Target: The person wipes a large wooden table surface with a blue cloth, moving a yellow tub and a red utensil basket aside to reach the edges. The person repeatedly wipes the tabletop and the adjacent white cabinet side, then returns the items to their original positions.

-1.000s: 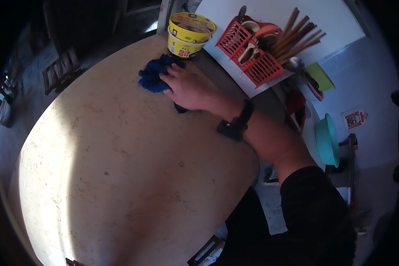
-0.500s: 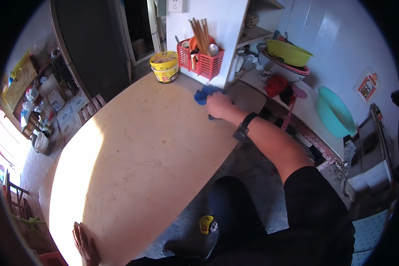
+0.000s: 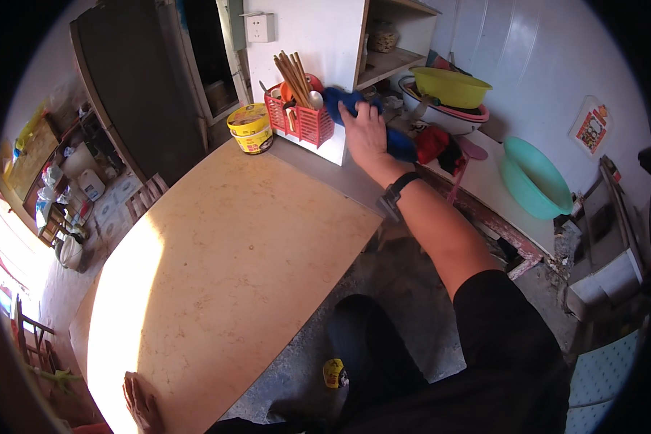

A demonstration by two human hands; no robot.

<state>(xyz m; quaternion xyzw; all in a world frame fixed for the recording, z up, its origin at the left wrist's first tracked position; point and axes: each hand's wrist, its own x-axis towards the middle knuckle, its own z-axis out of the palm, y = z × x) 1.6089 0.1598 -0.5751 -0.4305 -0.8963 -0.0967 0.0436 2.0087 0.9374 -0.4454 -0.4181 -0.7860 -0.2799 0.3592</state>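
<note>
In my right hand (image 3: 367, 137) is a blue cloth (image 3: 337, 101), gripped by the fingers, with part of it hanging down by the wrist. It is raised off the table beside a red plastic basket (image 3: 317, 129) on the white cabinet's side. Wooden chopsticks (image 3: 292, 78) and spoons stick up out of the basket. My left hand (image 3: 142, 406) lies flat with its fingers out on the near left of the light brown table (image 3: 231, 267), holding nothing. A yellow tub (image 3: 251, 132) with a lid stands at the table's far corner.
On the right, a low white counter holds a teal basin (image 3: 534, 179), a yellow-green basin (image 3: 452, 88) over other bowls, and a red cloth (image 3: 434, 145). An open shelf (image 3: 390, 66) rises behind. A yellow wrapper (image 3: 334, 373) lies on the floor by my leg.
My right hand has lifted the blue cloth off the tabletop and brought it up to the red basket's right end. My left hand stays flat on the table. The view has shifted slightly.
</note>
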